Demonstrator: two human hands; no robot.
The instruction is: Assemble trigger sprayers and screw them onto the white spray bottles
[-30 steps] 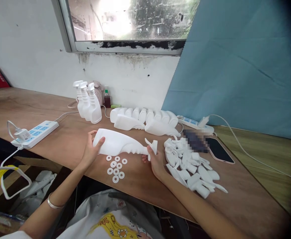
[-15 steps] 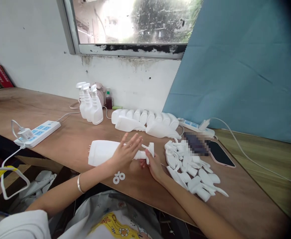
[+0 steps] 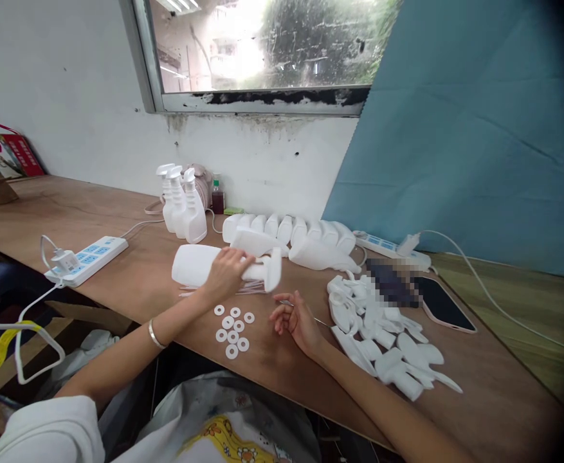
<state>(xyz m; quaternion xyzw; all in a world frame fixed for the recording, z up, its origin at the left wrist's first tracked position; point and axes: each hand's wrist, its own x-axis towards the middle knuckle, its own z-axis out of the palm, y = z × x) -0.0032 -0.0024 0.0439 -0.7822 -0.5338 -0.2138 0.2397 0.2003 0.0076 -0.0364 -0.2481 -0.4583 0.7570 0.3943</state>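
My left hand [image 3: 224,272] grips a white spray bottle [image 3: 192,265] around its neck and holds it sideways just above the wooden table [image 3: 132,283]. The bottle's trigger head [image 3: 272,269] points right. My right hand [image 3: 295,319] rests palm-up on the table below the trigger head, fingers loosely curled and apart from the bottle. A thin metal pin [image 3: 321,321] lies by its fingers; whether the fingers grip it is unclear. Several white washers [image 3: 232,326] lie on the table between my hands.
A pile of white trigger heads [image 3: 382,334] lies to the right, next to a phone [image 3: 443,306]. A row of bottles [image 3: 291,233] lies behind, with three upright spray bottles [image 3: 181,207] to its left. Power strips [image 3: 89,258] [image 3: 390,247] sit left and right.
My right hand let go of the trigger head and dropped to the table. My left hand moved from the bottle's base to its neck and lifted the bottle up and away.
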